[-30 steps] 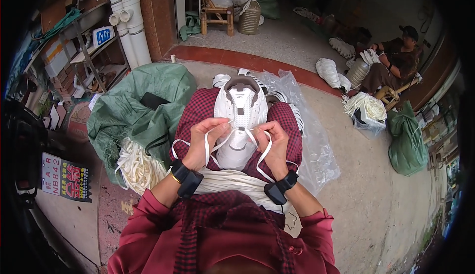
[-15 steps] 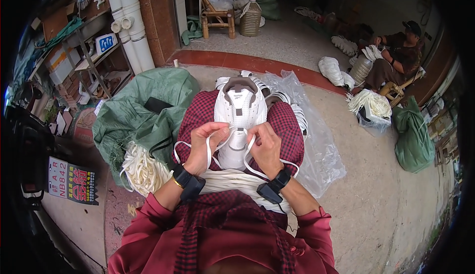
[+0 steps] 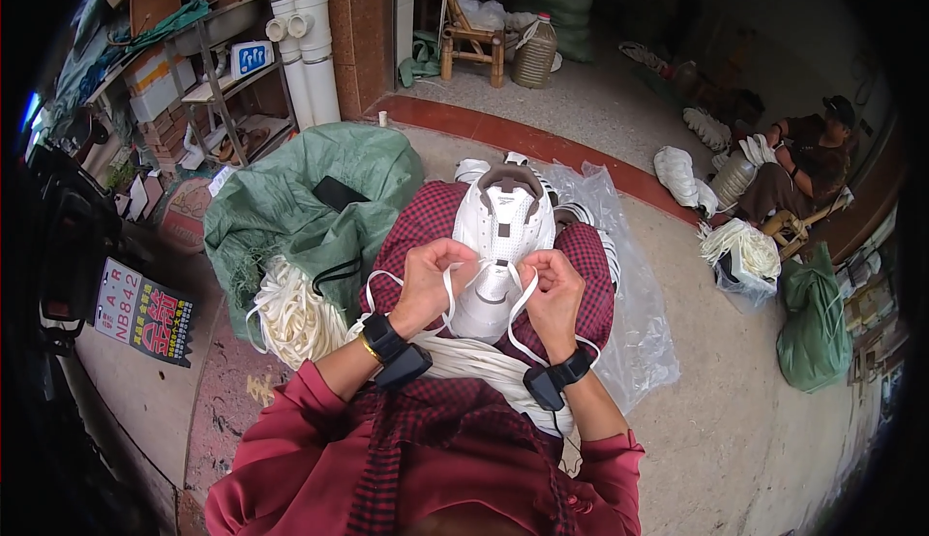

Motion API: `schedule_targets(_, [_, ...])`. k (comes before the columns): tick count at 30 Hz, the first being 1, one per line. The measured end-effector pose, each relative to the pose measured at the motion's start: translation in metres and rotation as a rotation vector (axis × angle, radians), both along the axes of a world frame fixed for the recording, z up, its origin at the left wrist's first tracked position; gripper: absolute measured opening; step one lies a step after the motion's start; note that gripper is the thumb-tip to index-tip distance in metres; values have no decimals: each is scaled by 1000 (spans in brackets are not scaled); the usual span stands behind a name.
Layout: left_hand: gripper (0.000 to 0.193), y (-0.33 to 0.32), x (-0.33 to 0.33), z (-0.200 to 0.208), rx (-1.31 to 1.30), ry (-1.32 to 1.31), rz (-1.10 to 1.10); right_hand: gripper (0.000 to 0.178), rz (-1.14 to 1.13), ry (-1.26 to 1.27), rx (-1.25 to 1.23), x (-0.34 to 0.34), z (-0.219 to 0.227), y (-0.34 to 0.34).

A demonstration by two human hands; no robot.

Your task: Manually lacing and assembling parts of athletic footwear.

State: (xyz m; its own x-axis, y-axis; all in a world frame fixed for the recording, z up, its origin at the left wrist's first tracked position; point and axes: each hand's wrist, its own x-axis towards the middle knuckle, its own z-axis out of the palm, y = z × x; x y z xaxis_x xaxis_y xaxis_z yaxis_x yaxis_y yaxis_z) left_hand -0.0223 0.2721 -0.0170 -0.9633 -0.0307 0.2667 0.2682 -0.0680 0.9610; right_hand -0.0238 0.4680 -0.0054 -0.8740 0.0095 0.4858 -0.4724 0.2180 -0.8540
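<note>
A white sneaker (image 3: 487, 296) lies on my lap between my thighs, its toe toward me and its dark-lined opening away. A white shoelace (image 3: 448, 296) runs across the shoe's front, with long tails looping outside both wrists. My left hand (image 3: 434, 280) pinches the lace just left of the shoe. Closed in a pinch too, my right hand (image 3: 555, 296) holds the other side of the lace at the shoe's right edge. Fingertips hide part of the lace. A thick bundle of white laces (image 3: 474, 370) rests across my lap below the shoe. Both wrists wear black devices.
Left of my legs stands a green woven sack (image 3: 281, 183) beside a heap of white laces (image 3: 295, 315). More striped shoes and a clear plastic sheet (image 3: 641, 342) lie to the right. A co-worker (image 3: 808, 154) sits farther off near a green bag (image 3: 815, 313).
The view has shifted, so the scene sits farther right and slightly lower. My hands remain at the shoe, still pinching the lace, with the right hand now a little farther from the left.
</note>
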Motion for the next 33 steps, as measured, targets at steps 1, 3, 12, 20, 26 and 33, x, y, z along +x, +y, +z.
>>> schedule_targets(1, [10, 1, -4, 2, -11, 10, 11, 8, -3, -2, -19, -1, 1, -1])
schedule_targets(3, [11, 11, -9, 14, -202, 101, 71, 8, -38, 23, -1, 0, 4, 0])
schedule_targets(12, [35, 4, -2, 59, -857, 598, -5, 27, 137, 235, 637, -8, 55, 16])
schedule_targets(20, [41, -7, -42, 80, -1250, 645, -282, 37, 296, 634, 1335, -38, 99, 6])
schedule_targets(26, [36, -9, -78, 103, -1301, 519, -626, 27, 524, 291, 1454, -52, 115, 13])
schedule_targets(33, [35, -6, -106, 124, -1370, 158, -818, 35, 649, -18, 1410, -80, 117, 13])
